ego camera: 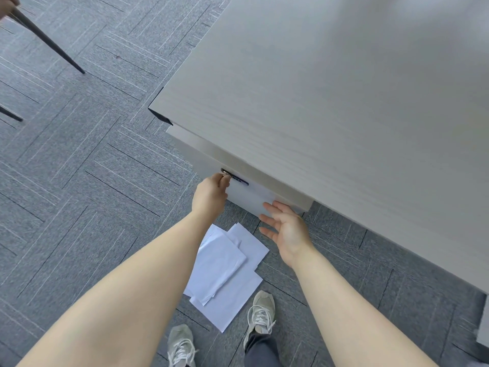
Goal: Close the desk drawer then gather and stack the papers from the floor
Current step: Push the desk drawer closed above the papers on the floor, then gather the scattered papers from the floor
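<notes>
The left hand (pixel 210 193) has its grip closed on the dark handle (pixel 235 177) of the drawer (pixel 248 198). The fingers curl around the handle's left end. The right hand (pixel 287 230) is released, with fingers spread wide. Its fingertips touch the drawer's white front near the right corner, and it holds nothing.

The drawer sticks out a little from under the bench (pixel 330 96). The bench top is pale wood with a dark corner on the left.

The papers (pixel 225 268) lie on the floor (pixel 79 168) just below the hands, between the two arms. They are white sheets, spread out and lying partly on top of each other. None are stacked neatly.

Two grey shoes stand near the papers. The right shoe (pixel 260 313) is just beside the bottom sheet, and the left shoe (pixel 181 345) is a bit lower down. The floor is grey carpet with thin lines. Thin black chair legs (pixel 47 41) stand far off at the top left.
</notes>
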Action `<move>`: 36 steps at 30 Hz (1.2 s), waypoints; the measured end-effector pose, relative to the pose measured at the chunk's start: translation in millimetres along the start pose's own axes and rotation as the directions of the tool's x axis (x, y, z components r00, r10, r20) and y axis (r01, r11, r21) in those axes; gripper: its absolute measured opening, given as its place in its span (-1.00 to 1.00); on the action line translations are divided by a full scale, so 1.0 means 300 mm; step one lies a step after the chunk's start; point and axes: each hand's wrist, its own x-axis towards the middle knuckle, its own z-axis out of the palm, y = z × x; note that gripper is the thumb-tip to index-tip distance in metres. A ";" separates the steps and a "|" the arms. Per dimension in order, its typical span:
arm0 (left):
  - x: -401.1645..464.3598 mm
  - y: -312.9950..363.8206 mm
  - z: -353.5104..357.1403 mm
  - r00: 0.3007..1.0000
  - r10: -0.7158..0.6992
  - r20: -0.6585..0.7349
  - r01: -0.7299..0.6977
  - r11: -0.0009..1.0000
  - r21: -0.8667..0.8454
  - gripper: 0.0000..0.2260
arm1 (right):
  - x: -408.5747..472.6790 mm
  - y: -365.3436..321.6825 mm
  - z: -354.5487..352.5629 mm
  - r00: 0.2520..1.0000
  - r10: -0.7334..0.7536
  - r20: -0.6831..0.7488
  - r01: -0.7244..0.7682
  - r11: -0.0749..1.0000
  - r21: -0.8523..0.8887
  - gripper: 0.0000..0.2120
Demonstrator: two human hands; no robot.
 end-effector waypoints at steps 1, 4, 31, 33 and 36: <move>-0.010 -0.001 -0.005 1.000 0.004 0.016 -0.004 1.000 0.003 -0.65 | -0.005 0.002 0.005 1.000 -0.003 -0.006 0.002 1.000 -0.007 -0.63; -0.081 -0.051 -0.027 0.999 0.022 0.044 -0.024 0.999 0.033 -0.74 | -0.041 0.028 0.027 0.999 -0.017 -0.043 0.014 0.996 -0.085 -0.59; 0.384 -1.978 0.531 0.951 -0.241 0.195 0.177 0.939 0.294 -0.32 | 0.858 1.879 -0.392 0.719 0.117 -0.686 -0.386 0.887 -0.254 -0.42; 0.429 -1.996 0.575 0.971 -0.206 0.117 0.159 0.933 0.322 -0.35 | 0.935 1.913 -0.421 0.670 0.049 -0.741 -0.368 0.888 -0.274 -0.32; 0.432 -1.995 0.625 0.989 -0.145 -0.037 0.149 0.933 0.326 -0.40 | 0.986 1.897 -0.381 0.642 -0.013 -0.766 -0.317 0.906 -0.280 -0.37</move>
